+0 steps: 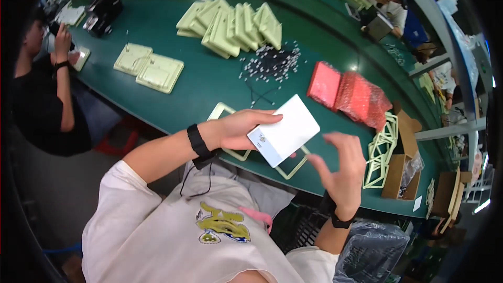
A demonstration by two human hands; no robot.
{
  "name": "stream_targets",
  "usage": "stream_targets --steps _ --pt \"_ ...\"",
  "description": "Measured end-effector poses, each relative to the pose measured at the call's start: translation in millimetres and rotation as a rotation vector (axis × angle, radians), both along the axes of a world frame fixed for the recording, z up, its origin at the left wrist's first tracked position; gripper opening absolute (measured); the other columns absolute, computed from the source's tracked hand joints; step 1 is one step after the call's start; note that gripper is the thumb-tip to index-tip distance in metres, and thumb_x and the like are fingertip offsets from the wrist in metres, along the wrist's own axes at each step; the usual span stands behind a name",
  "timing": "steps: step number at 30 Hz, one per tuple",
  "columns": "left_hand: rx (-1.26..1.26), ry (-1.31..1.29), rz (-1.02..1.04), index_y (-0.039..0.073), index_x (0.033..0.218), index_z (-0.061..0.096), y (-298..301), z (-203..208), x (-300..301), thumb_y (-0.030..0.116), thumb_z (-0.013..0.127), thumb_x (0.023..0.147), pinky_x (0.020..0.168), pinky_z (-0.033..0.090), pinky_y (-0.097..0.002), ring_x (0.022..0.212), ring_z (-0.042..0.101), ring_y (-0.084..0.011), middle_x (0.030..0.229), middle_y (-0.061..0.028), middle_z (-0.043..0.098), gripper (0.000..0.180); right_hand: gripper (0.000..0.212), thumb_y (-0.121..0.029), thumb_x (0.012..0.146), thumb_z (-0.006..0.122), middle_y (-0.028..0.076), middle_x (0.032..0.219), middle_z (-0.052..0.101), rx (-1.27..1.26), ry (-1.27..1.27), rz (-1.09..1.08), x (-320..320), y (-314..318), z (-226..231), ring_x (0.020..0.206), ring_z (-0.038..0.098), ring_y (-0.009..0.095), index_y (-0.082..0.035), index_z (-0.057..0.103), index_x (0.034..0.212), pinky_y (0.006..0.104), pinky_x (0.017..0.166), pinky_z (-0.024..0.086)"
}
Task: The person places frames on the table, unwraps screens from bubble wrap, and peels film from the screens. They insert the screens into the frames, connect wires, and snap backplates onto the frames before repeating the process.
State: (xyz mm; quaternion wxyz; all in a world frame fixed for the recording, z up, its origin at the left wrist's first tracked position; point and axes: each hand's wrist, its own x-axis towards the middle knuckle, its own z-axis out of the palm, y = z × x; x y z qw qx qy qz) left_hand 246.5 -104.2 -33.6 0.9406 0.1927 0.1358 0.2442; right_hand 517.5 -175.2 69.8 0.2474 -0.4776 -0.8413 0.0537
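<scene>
My left hand (238, 130) grips a flat white rectangular panel (287, 131) by its left side, thumb on top and fingers underneath. A pale bluish strip with a small dark mark runs along one end of the panel, which is held tilted above the table edge. To its right, my right hand (343, 170) is apart from the panel, fingers and thumb spread with nothing visible in them. A pale green rectangular frame (220, 109) lies below my left hand, partly hidden by it. Another pale green frame edge (294, 172) shows beneath the panel.
Pale green housings (230, 26) are stacked on the green table (204, 81), beside a heap of small dark cables with white ends (270, 64). Red bubble-wrapped packs (348, 94), thin frames (381, 152) and an open cardboard box (402, 170) stand right. A co-worker (44, 89) sits left.
</scene>
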Motion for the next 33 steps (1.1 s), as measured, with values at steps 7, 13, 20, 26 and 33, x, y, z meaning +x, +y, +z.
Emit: stream_targets --steps 7,13,20,26,33 --pt "-0.085 0.136 -0.007 0.006 0.159 0.048 -25 -17 -21 0.042 0.041 0.118 0.114 0.055 -0.0470 0.134 0.066 -0.0291 0.153 -0.0125 0.061 0.055 0.065 -0.010 0.074 0.091 0.017 0.171 0.040 -0.263 -0.271 0.443 -54 11 -17 0.161 0.034 0.039 -0.010 0.063 0.132 0.0624 0.129 0.029" --pt "-0.103 0.229 -0.032 0.005 0.152 0.055 -28 -32 -30 0.037 0.045 0.115 0.106 0.060 -0.0464 0.125 0.071 -0.0259 0.143 -0.0103 0.067 0.049 0.057 -0.009 0.075 0.090 0.017 0.169 0.043 -0.292 -0.281 0.483 -59 13 -25 0.158 0.038 0.040 -0.009 0.064 0.126 0.0626 0.129 0.030" --pt "-0.145 0.305 -0.067 0.001 0.148 0.056 -25 -8 -30 0.030 0.053 0.113 0.105 0.060 -0.0479 0.124 0.072 -0.0272 0.141 -0.0130 0.068 0.046 0.051 -0.009 0.075 0.090 0.019 0.166 0.045 -0.281 -0.330 0.495 -56 20 -25 0.157 0.039 0.040 -0.008 0.064 0.119 0.0612 0.127 0.033" --pt "-0.202 0.324 -0.043 -0.001 0.147 0.056 -23 -29 -33 0.022 0.059 0.111 0.106 0.060 -0.0462 0.125 0.071 -0.0272 0.142 -0.0144 0.067 0.043 0.054 -0.010 0.072 0.092 0.019 0.156 0.051 -0.261 -0.312 0.502 -52 18 -35 0.150 0.046 0.042 -0.008 0.064 0.118 0.0610 0.123 0.037" --pt "-0.144 0.366 -0.064 -0.003 0.147 0.055 -22 -26 -41 0.022 0.062 0.110 0.106 0.060 -0.0417 0.126 0.071 -0.0258 0.141 -0.0158 0.067 0.045 0.064 -0.013 0.067 0.095 0.021 0.144 0.051 -0.247 -0.287 0.467 -53 17 -43 0.140 0.052 0.045 -0.008 0.062 0.123 0.0580 0.122 0.039"
